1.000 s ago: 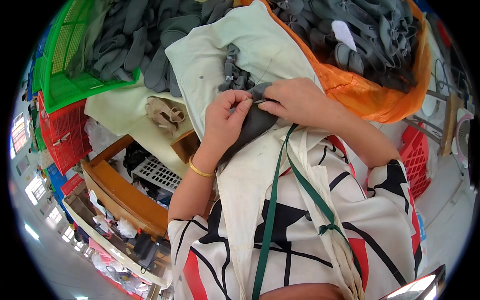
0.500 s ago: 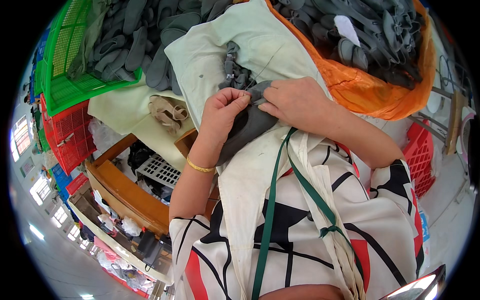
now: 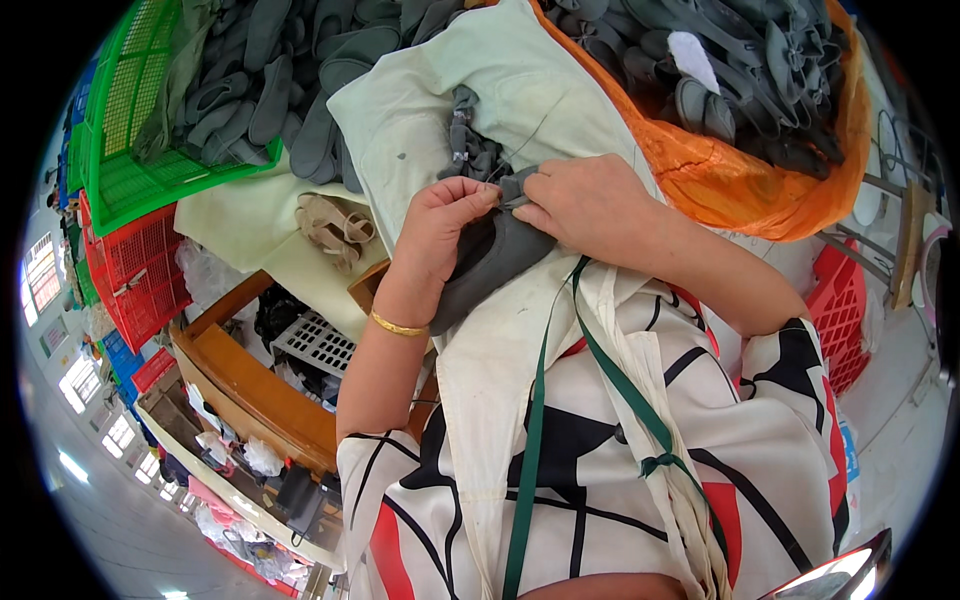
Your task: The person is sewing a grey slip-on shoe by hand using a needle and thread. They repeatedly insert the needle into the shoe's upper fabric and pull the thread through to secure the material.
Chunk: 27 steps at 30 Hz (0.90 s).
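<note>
A dark grey flat shoe lies on my lap over a pale cloth. My left hand is closed, thumb and forefinger pinched at the shoe's upper edge; whether a needle is between them is too small to tell. The fingers of my right hand are closed round the same end of the shoe, gripping its grey fabric. Just beyond my fingertips, several small grey bows lie bunched on the cloth. A thin dark thread arches up from beside the pinch.
At the far left, a green basket borders a heap of grey shoes. An orange sack with more shoes stands far right. Beige sandals rest left of my hands, near an open wooden drawer and a red crate.
Both hands keep their hold on the shoe. My left forearm has shifted very slightly left, and the right fingertips have moved a little on the fabric.
</note>
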{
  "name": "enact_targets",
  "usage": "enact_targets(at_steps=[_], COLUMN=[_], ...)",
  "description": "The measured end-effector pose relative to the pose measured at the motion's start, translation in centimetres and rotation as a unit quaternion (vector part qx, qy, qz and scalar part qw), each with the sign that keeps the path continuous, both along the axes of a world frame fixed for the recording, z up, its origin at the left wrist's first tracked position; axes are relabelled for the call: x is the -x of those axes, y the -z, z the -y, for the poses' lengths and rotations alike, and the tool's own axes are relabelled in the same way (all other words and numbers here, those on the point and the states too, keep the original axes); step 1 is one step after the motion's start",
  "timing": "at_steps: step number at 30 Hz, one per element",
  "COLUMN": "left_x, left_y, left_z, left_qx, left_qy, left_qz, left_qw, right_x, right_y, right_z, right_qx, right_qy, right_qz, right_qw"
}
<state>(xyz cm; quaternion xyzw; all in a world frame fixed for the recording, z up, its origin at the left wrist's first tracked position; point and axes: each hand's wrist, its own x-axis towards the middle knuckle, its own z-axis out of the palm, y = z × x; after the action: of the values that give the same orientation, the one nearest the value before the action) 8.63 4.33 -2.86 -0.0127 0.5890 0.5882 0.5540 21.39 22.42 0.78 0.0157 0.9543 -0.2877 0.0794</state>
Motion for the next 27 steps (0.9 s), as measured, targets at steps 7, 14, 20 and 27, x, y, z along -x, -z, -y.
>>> enact_targets(at_steps=[7, 14, 20, 27], left_x=[0.0, -0.2, -0.4, -0.6], left_y=[-0.4, -0.7, -0.7, -2.0], left_z=[-0.3, -0.4, -0.3, 0.2], left_qx=[0.002, -0.004, -0.014, -0.020], left_qy=[-0.004, -0.016, -0.017, -0.031], left_qz=[0.020, 0.019, 0.020, -0.090], left_qw=[1.000, 1.000, 1.000, 0.995], right_x=[0.5, 0.8, 0.8, -0.8], right_y=[-0.2, -0.5, -0.6, -2.1], right_z=[0.2, 0.2, 0.2, 0.1], right_qx=[0.000, 0.001, -0.009, 0.003], right_qy=[-0.001, -0.004, -0.008, -0.045], right_qz=[0.014, 0.024, 0.035, 0.036], right_qw=[1.000, 1.000, 0.999, 0.998])
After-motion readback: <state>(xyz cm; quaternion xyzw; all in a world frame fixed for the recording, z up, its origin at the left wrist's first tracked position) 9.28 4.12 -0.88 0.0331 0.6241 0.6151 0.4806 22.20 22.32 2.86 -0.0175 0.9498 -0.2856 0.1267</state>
